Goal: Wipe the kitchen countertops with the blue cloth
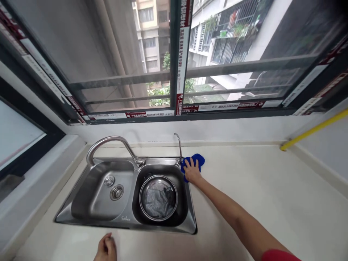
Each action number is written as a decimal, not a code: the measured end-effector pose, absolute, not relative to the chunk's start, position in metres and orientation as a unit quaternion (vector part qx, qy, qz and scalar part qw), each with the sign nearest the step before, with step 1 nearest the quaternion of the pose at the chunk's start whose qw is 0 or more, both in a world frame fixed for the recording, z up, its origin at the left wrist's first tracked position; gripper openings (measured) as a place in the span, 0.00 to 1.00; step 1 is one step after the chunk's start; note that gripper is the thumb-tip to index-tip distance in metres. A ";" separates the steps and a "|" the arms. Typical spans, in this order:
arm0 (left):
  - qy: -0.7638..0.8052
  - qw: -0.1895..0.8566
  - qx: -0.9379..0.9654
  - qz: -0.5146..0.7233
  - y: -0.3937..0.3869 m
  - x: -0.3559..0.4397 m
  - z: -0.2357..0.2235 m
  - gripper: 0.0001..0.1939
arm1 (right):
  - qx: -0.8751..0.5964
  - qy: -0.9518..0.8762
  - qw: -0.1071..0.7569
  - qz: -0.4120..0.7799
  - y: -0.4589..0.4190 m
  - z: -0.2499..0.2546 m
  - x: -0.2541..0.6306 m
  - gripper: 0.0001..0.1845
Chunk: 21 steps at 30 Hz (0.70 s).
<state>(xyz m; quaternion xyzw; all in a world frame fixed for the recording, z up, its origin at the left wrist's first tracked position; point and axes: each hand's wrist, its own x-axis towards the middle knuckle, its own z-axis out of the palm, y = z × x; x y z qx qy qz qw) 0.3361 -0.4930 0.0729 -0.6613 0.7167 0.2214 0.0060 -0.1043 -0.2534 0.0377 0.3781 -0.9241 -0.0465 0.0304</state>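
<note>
My right hand [192, 170], fingers spread, presses a blue cloth [199, 161] to the surface [244, 181] at the rear corner of the stainless double sink [190, 221]; my left hand [106, 248] curls loosely near the front edge.

A short red sleeve [280, 256] shows at the lower right edge of the frame, the only clothing in view. Below its hem, a slim, bare forearm [225, 206] tapers toward a narrow wrist and the right hand [191, 170], right of centre. The left hand [106, 248] sits at the bottom edge, left of centre, cut off by the frame, with only its back and fingers showing.
</note>
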 end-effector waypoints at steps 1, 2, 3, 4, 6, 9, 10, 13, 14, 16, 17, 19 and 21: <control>0.717 0.004 -0.661 0.224 -0.492 0.336 0.073 0.33 | 0.383 -0.922 0.030 -0.051 -0.250 0.037 -0.098 0.22; 0.716 0.004 -0.660 0.226 -0.491 0.337 0.072 0.33 | 0.388 -0.920 0.030 -0.054 -0.246 0.036 -0.091 0.23; 0.716 0.004 -0.659 0.229 -0.491 0.337 0.071 0.32 | 0.390 -0.918 0.029 -0.056 -0.241 0.036 -0.084 0.23; 0.716 0.005 -0.658 0.232 -0.490 0.338 0.070 0.32 | 0.393 -0.918 0.026 -0.056 -0.237 0.036 -0.077 0.23; 0.717 0.002 -0.655 0.239 -0.490 0.340 0.068 0.32 | 0.397 -0.916 0.019 -0.052 -0.228 0.039 -0.060 0.22; 0.719 -0.009 -0.650 0.246 -0.490 0.343 0.064 0.31 | 0.401 -0.915 0.017 -0.035 -0.212 0.043 -0.035 0.23; 0.719 -0.012 -0.648 0.249 -0.490 0.344 0.063 0.31 | 0.402 -0.915 0.019 -0.028 -0.206 0.045 -0.027 0.23; 0.722 -0.020 -0.643 0.256 -0.490 0.345 0.061 0.30 | 0.405 -0.914 0.024 -0.009 -0.186 0.049 -0.003 0.26; 0.723 -0.024 -0.640 0.260 -0.490 0.345 0.060 0.30 | 0.409 -0.912 0.024 -0.007 -0.179 0.049 0.004 0.26; 0.722 -0.030 -0.638 0.267 -0.489 0.345 0.060 0.30 | 0.423 -0.906 0.025 -0.005 -0.163 0.049 0.017 0.28; 0.720 -0.031 -0.638 0.271 -0.489 0.345 0.061 0.30 | 0.431 -0.902 0.025 -0.004 -0.156 0.047 0.023 0.29; 0.715 -0.025 -0.641 0.279 -0.489 0.345 0.061 0.30 | 0.449 -0.893 0.026 0.003 -0.144 0.043 0.033 0.31; 0.712 -0.014 -0.643 0.283 -0.489 0.344 0.061 0.30 | 0.460 -0.887 0.030 0.015 -0.137 0.038 0.038 0.32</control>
